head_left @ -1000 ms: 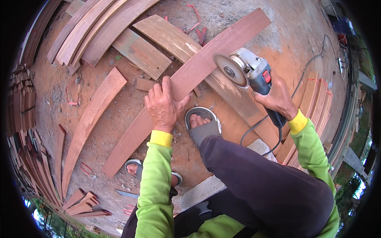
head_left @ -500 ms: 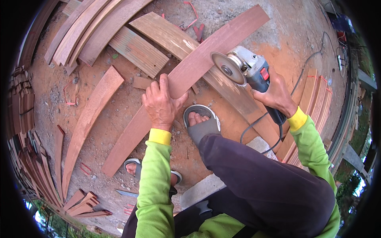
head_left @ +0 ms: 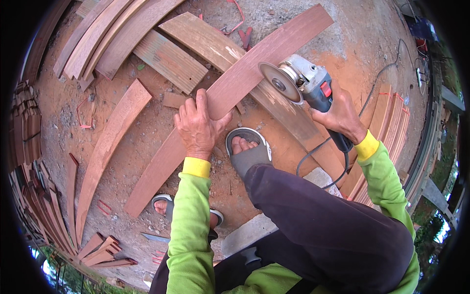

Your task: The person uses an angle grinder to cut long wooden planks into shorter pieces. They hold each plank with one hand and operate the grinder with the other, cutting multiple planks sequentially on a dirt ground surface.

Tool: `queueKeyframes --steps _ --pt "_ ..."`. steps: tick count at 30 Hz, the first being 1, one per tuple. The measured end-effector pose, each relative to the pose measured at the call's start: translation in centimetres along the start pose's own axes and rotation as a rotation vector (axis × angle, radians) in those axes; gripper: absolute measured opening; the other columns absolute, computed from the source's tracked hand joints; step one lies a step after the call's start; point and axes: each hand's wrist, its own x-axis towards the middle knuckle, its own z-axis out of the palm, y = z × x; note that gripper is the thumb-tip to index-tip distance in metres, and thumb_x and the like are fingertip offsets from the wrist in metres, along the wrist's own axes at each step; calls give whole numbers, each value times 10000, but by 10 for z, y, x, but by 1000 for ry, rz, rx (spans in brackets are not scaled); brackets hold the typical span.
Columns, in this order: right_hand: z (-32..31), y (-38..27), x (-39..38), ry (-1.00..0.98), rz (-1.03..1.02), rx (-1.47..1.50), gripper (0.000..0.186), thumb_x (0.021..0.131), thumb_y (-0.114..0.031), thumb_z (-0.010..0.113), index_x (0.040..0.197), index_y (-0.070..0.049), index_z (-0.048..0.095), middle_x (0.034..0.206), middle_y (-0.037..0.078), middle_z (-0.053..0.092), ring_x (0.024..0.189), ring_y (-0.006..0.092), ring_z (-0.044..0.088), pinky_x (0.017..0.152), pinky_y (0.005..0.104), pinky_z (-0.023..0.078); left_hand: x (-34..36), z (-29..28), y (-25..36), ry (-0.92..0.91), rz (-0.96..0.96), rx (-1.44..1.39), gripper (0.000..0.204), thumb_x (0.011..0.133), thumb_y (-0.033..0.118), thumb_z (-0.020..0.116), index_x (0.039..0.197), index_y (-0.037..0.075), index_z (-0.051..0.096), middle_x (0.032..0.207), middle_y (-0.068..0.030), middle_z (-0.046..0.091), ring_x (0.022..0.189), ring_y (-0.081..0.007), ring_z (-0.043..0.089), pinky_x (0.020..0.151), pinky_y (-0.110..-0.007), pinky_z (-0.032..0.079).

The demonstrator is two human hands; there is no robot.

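The left hand [head_left: 198, 128] is gripping the plank [head_left: 240, 85], apparently steadying it, while the right hand [head_left: 343, 116] is clasping the grinder [head_left: 316, 90] behind its disc [head_left: 279, 84], seemingly for control.

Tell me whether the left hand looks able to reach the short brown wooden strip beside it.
Probably yes: the left hand holds the reddish-brown wooden plank, but nothing visible blocks the wooden strip close by.

Outdoor woodworking yard, by the look of it. Rough bare-earth ground [head_left: 58, 112], daylight. Curved planks [head_left: 105, 39] lie heaped upper left; stacked boards [head_left: 32, 125] along left edge; loose offcuts [head_left: 103, 252] below. Corded angle grinder [head_left: 313, 85] in use area. Greenery [head_left: 425, 242] at margins.
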Motion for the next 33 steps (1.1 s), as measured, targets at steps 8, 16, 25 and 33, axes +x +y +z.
queueKeyframes --steps 8,16,25,33 --pt "-2 -7 1 -3 19 -9 598 669 -213 789 1072 128 509 840 301 652 786 453 689 705 466 547 -1 5 -2 64 26 -18 829 602 516 867 1257 108 563 927 -84 540 849 -276 580 736 -421 448" --pt "-2 -7 2 -3 10 -9 590 671 -207 785 1071 128 509 833 298 652 782 452 689 702 463 547 -1 6 -2 72 23 -23 832 600 523 874 1256 110 572 927 -81 540 849 -273 580 741 -417 452" --pt "-1 -5 2 -5 -1 0 594 673 -205 790 1069 124 494 834 299 651 776 452 690 698 458 550 -1 5 -2 70 27 -14 819 609 527 867 1250 111 572 920 -80 539 845 -273 576 734 -418 448" --pt "-2 -8 3 -11 16 -15 593 675 -207 792 1068 120 491 833 301 650 779 456 691 696 461 550 0 0 0 15 2 -10 821 636 529 863 1270 89 583 957 -93 580 882 -281 598 775 -426 470"
